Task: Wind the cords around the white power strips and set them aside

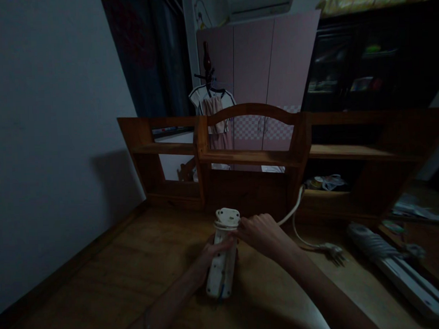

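A white power strip stands tilted on its end on the wooden desk. My left hand is wrapped round its middle from the left. My right hand pinches the white cord at the strip's top end, where the cord is wound round it. The rest of the cord loops right across the desk to its plug, which lies flat and loose.
A wooden shelf unit stands along the back of the desk, with small items in its right compartment. A second long white power strip lies at the right. A grey wall is at the left, pink wardrobes behind.
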The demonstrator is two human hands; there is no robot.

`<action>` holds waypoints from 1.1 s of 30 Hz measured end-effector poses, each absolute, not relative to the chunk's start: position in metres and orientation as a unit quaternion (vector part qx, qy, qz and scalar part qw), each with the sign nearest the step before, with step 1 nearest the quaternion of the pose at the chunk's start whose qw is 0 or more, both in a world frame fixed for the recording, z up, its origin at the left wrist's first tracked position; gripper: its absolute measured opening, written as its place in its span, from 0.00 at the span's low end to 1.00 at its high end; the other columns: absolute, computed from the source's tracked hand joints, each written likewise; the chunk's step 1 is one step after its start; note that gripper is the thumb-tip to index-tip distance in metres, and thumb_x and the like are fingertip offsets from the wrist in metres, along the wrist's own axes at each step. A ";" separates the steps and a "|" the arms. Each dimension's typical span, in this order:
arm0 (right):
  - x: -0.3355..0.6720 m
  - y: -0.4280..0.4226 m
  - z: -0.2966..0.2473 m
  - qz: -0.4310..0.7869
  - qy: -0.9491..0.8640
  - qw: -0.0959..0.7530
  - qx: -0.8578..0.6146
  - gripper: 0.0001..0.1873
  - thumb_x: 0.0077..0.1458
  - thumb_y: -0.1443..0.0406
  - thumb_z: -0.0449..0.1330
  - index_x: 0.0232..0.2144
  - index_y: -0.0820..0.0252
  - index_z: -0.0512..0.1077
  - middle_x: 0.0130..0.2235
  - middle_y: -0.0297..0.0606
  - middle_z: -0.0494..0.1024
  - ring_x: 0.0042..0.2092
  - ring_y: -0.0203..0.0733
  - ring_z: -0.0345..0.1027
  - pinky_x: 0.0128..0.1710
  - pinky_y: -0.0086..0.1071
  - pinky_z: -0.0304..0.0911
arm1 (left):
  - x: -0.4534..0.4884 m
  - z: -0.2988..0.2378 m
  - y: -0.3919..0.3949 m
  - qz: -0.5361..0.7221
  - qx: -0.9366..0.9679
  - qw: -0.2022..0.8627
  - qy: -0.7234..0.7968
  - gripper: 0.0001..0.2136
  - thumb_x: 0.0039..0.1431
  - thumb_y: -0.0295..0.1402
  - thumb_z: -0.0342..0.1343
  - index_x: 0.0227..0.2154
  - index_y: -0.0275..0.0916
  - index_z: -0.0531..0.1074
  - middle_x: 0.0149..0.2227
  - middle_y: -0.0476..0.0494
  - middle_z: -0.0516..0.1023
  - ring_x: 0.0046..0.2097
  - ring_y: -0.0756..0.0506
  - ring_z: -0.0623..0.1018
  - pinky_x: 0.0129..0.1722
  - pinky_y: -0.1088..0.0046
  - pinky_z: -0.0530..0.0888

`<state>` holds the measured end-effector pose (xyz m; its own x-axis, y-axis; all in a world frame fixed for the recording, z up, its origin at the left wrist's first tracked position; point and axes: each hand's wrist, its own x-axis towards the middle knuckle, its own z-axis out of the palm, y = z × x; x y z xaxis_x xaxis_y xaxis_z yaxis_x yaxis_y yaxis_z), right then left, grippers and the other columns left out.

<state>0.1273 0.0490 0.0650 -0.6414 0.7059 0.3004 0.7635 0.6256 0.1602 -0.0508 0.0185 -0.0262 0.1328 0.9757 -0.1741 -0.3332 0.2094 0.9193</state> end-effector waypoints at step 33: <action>0.124 0.041 0.071 -0.145 -0.882 0.120 -0.433 0.36 0.62 0.45 0.40 0.23 0.61 0.76 0.26 0.46 0.77 0.31 0.46 0.72 0.32 0.33 0.52 | -0.043 -0.013 0.019 0.509 0.547 0.511 0.425 0.27 0.40 0.30 0.68 0.46 0.36 0.69 0.41 0.40 0.78 0.42 0.40 0.77 0.40 0.71 0.73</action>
